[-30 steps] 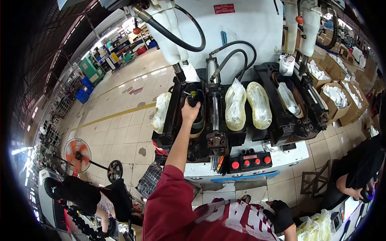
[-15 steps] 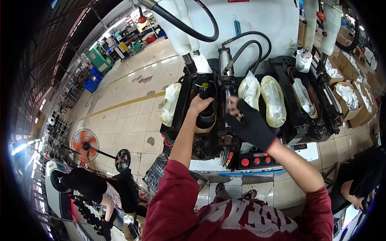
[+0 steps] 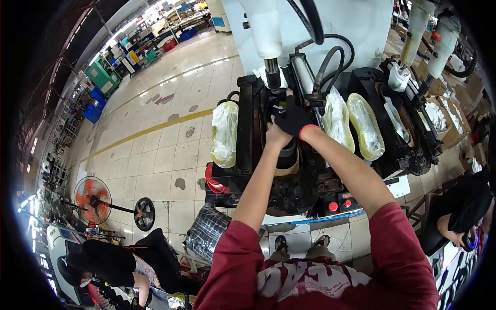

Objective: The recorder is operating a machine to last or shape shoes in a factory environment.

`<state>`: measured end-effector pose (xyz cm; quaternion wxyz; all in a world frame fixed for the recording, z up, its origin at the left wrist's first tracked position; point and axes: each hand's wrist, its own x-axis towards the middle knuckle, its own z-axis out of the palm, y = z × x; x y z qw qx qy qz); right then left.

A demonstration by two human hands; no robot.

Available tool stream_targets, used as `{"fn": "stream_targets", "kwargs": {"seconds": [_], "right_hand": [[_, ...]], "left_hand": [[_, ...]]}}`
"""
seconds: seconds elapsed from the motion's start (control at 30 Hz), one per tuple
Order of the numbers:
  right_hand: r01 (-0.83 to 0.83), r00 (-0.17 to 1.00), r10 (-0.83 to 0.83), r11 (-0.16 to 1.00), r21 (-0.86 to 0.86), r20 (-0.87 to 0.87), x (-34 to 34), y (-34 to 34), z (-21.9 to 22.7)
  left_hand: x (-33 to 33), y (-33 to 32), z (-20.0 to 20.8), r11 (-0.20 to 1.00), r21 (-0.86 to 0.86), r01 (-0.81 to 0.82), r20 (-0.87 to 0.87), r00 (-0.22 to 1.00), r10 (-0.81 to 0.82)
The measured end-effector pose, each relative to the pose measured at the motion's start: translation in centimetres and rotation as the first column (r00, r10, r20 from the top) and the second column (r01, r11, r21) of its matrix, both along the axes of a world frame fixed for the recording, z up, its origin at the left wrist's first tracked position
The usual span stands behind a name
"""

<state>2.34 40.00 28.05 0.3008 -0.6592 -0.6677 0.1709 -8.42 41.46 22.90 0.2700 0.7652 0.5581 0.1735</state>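
Note:
A black shoe (image 3: 287, 159) sits in the left bay of a black press, its toe end toward me on a tan pad. My left hand (image 3: 279, 135), bare, grips the shoe's side near its opening, with the fingers partly hidden. Over the shoe's upper part lies my right hand (image 3: 295, 118) in a black glove with bare fingertips, closed on the far part of the shoe beside the left hand. Between the fingers and the ram a small yellow-green patch (image 3: 282, 105) shows. Just beyond the hands, a metal ram (image 3: 273, 75) hangs down.
Clear-wrapped shoe-shaped pieces with yellowish edges lie left (image 3: 225, 135) and right (image 3: 366, 126) of the bay. A second press bay (image 3: 398, 124) stands farther right. Red buttons (image 3: 333, 206) are on the near panel. Black hoses (image 3: 338, 54) curve behind. A co-worker (image 3: 116, 263) sits lower left.
My right hand has moved left from beside the bay onto the shoe, next to my left hand. The view has shifted, and the press stands farther right in it.

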Motion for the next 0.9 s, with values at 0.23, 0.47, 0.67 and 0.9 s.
{"fn": "stream_targets", "kwargs": {"seconds": [0.23,0.47,0.67,0.9], "right_hand": [[0.021,1.0,-0.022,0.996,0.081,0.012,-2.3,-0.5,-1.8],[0.048,0.995,-0.066,0.977,-0.207,-0.078,-1.9,-1.2,0.4],[-0.126,0.913,0.266,0.904,0.408,-0.309,5.2,-13.4,4.7],[0.225,0.974,-0.21,0.818,0.529,-0.09,10.8,-30.5,-4.1]], "left_hand": [[-0.9,1.7,-5.9,0.982,0.078,0.172,0.013,0.985,-0.174],[-0.3,0.8,-5.1,0.996,0.083,-0.039,0.053,0.998,0.034],[-1.1,-3.9,-0.9,0.939,-0.133,-0.318,0.206,0.917,0.34],[-0.8,-4.6,-0.7,0.927,-0.183,-0.328,0.248,0.897,0.366]]}}
